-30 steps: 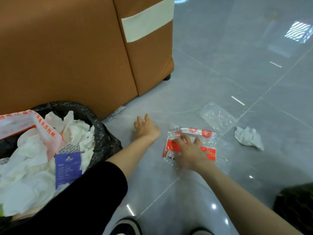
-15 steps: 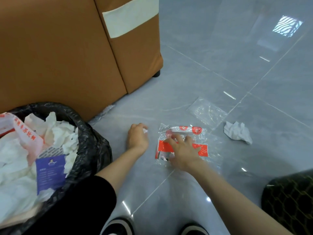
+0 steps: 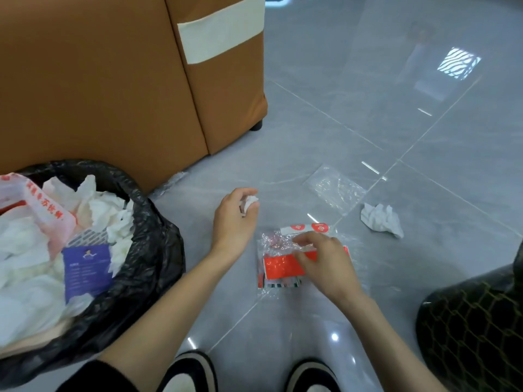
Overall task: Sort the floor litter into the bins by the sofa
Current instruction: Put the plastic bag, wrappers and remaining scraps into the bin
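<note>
- Tan leather sofa [image 3: 99,80]; black-lined bin [image 3: 158,264] just beside it, heaped with tissue; patterned bin [image 3: 475,329] at right.
- Red-and-clear wrapper [image 3: 280,267] flat on floor tile; right hand [image 3: 322,258] curls its fingers, pinching the film. Judgement: bunch the slack film before lifting, else it slips.
- Left hand [image 3: 233,219] closed round small tissue wad [image 3: 251,201], between black-lined bin and wrapper.

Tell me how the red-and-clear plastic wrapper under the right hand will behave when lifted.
Probably floppy: the plastic wrapper crinkles under the right hand. Likely very light, as it looks like thin film. It may slide on the glossy floor, so pinch rather than push.
</note>
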Demonstrator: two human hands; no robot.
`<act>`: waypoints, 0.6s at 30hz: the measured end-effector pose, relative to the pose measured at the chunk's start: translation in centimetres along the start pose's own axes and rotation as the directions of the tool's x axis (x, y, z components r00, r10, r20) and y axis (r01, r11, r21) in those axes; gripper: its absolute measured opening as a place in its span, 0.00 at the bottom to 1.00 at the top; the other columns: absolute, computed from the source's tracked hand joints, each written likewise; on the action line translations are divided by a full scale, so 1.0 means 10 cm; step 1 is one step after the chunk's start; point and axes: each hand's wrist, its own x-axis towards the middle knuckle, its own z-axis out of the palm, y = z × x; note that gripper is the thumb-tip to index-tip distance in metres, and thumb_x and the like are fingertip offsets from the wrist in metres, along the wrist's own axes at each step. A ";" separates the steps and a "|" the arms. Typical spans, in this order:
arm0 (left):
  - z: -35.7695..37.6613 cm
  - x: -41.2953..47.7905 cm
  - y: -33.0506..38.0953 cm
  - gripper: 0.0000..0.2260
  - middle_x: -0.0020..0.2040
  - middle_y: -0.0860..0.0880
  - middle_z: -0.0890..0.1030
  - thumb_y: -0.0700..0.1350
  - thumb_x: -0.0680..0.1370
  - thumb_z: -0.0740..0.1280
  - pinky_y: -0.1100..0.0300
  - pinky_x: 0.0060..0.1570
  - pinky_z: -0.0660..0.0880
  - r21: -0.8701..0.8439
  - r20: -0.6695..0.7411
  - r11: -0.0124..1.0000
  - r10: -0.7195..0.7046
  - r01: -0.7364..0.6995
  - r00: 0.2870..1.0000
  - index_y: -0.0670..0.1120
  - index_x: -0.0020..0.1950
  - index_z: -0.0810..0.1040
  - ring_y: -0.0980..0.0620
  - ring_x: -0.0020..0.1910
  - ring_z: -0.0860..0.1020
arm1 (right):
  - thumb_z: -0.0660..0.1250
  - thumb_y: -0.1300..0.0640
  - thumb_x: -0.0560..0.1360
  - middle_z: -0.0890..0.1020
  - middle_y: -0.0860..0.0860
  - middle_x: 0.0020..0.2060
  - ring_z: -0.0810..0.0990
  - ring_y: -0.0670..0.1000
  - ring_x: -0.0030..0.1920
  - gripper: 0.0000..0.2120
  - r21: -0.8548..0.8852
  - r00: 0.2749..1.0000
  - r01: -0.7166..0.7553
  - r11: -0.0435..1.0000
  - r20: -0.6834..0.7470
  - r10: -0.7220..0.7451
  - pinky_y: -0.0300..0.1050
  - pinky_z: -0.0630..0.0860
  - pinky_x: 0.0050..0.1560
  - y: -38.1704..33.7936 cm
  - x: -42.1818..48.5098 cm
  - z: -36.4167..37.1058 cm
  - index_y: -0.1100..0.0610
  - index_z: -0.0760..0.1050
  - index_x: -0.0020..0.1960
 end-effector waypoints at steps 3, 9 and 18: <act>-0.22 -0.10 0.21 0.12 0.56 0.51 0.79 0.41 0.78 0.64 0.70 0.49 0.70 -0.031 -0.015 0.996 0.081 -0.081 0.997 0.48 0.60 0.77 0.54 0.52 0.77 | 0.67 0.55 0.74 0.82 0.44 0.53 0.76 0.50 0.55 0.11 0.053 0.997 0.041 0.998 -0.070 -0.038 0.42 0.70 0.52 -0.13 -0.04 -0.08 0.50 0.79 0.56; -0.80 -0.39 0.55 0.12 0.57 0.54 0.77 0.42 0.78 0.64 0.67 0.50 0.73 0.011 -0.101 0.967 0.253 -0.253 0.962 0.52 0.61 0.76 0.59 0.51 0.75 | 0.67 0.55 0.74 0.81 0.42 0.50 0.76 0.48 0.54 0.10 0.122 0.987 0.145 0.982 -0.082 -0.135 0.43 0.72 0.52 -0.53 -0.10 -0.11 0.48 0.77 0.56; -1.79 -0.51 0.12 0.16 0.66 0.51 0.72 0.41 0.80 0.59 0.63 0.61 0.65 0.454 -0.188 0.887 0.185 -0.082 0.965 0.50 0.68 0.70 0.54 0.64 0.71 | 0.67 0.53 0.74 0.81 0.40 0.47 0.76 0.48 0.51 0.10 0.126 0.960 0.280 0.952 -0.056 -0.275 0.43 0.73 0.50 -1.24 -0.04 0.18 0.46 0.76 0.55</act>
